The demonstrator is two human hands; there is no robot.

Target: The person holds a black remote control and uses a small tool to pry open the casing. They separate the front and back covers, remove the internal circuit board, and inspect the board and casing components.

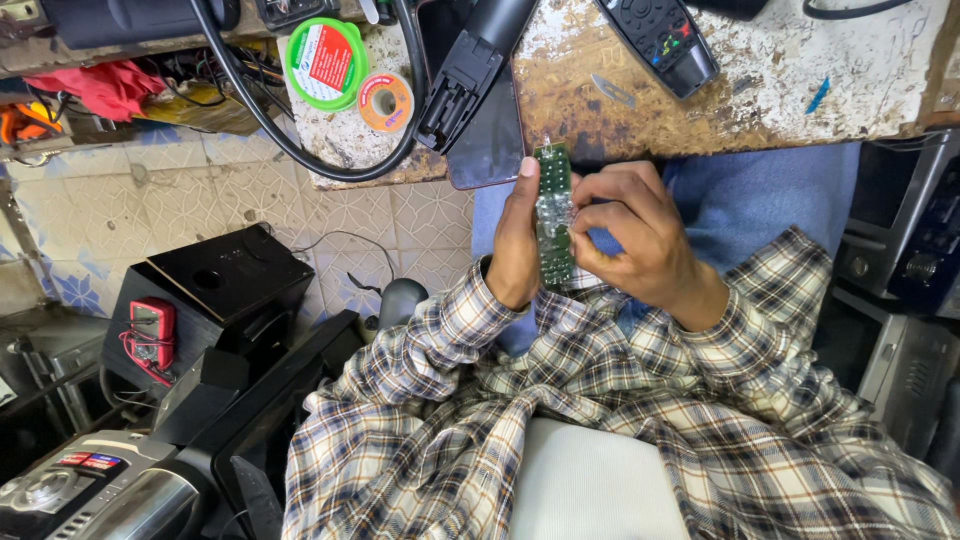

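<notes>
Green board: I hold a long green circuit board (553, 212) upright between my two hands, just under the edge of the work table (800, 90). It has rows of small shiny dots on it.
Left hand: my left hand (516, 243) is wrapped around the left edge of the board, thumb up along its side. It is grasping the board.
Right hand: my right hand (635, 240) is curled around the right edge, with my fingertips (585, 215) pressing on the front. It is grasping the board too.
Doing it well: I think I should hold the board by its edges, press softly, and keep it steady so it does not bend or slip.
Just above my grip: a dark phone (487, 130) lies flat on the table, and a black remote shell (470, 65) lies tilted across it.
Up and to the right of my grip: a black remote with coloured buttons (660, 40).
Up and to the left: a small roll of solder wire (385, 101), and beside it a round green tub (325, 62).
Below my grip: my checked shirt sleeves (620, 400).
Far to the lower left: a red meter (152, 325) resting on a black box (215, 290).
</notes>
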